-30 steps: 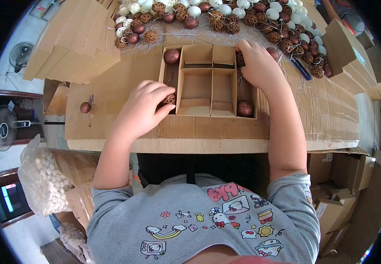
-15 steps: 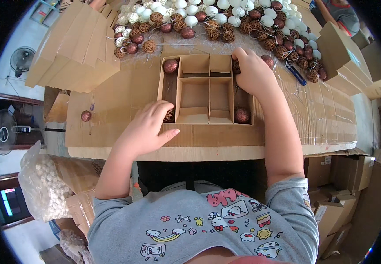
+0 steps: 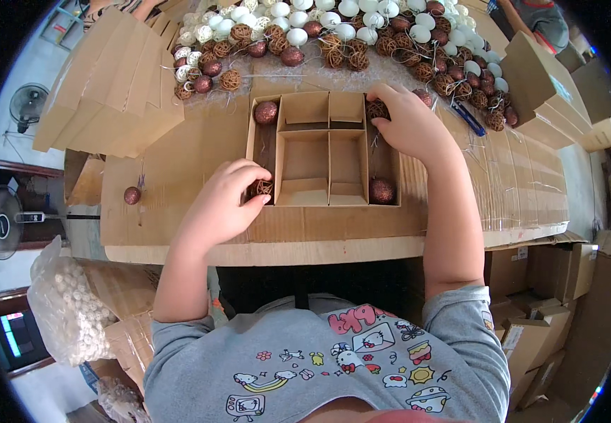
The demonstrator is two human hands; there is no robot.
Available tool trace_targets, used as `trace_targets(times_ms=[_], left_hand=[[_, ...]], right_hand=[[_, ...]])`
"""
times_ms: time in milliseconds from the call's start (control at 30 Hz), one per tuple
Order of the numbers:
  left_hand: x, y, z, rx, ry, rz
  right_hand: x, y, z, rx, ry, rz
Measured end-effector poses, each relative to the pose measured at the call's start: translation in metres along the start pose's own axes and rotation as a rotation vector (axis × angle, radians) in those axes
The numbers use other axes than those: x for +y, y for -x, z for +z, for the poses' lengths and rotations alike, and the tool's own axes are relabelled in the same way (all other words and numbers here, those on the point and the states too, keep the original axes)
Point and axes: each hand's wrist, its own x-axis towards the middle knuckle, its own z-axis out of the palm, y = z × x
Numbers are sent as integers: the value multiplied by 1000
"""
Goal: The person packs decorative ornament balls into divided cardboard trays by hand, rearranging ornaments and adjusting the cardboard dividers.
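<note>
A shallow cardboard box (image 3: 304, 131) with cardboard dividers lies on the table in front of me. At its near left corner, my left hand (image 3: 219, 204) has fingers and thumb around a brown woven ball (image 3: 263, 187). My right hand (image 3: 410, 121) reaches over the far right corner, fingers and thumb closed about another brown woven ball (image 3: 377, 108). A glittery brown ball (image 3: 266, 112) sits in the far left corner, and a second glittery ball (image 3: 381, 190) in the near right. The middle compartments hold nothing.
Behind the box lies a heap of white, brown woven and glittery balls (image 3: 334, 44) on wires. Cardboard pieces (image 3: 108, 84) stand at the left, a carton (image 3: 541, 92) at the right. A blue cutter (image 3: 469, 118) lies at the right, a loose glittery ball (image 3: 132, 195) at the left.
My left thumb has come in against the woven ball, closing the hand on it. My right thumb now shows beside the other woven ball. The whole view has shifted slightly.
</note>
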Motion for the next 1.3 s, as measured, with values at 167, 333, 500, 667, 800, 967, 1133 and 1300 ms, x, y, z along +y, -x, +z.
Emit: trace_targets(times_ms=[167,333,500,667,800,967,1133,1300], left_hand=[[8,-20,-22,-319,99,-199],[-5,-10,-12,-177,39,111],[-9,-28,-20,190,96,28],[1,-111,-30,192,86,187],[7,-196,-20,131,-29,184],[-14,-294,3,187,-151,143],[3,-346,30,274,-321,81],[22,-377,46,301,-370,133]], right_hand=[[1,2,1,28,5,-4],[4,3,-1,31,-27,-85],[3,3,-11,71,-110,-113],[26,-5,-10,388,111,-72],[40,-5,-10,508,228,23],[39,-6,-15,566,261,68],[30,-3,-15,558,278,50],[28,-3,-12,558,269,33]])
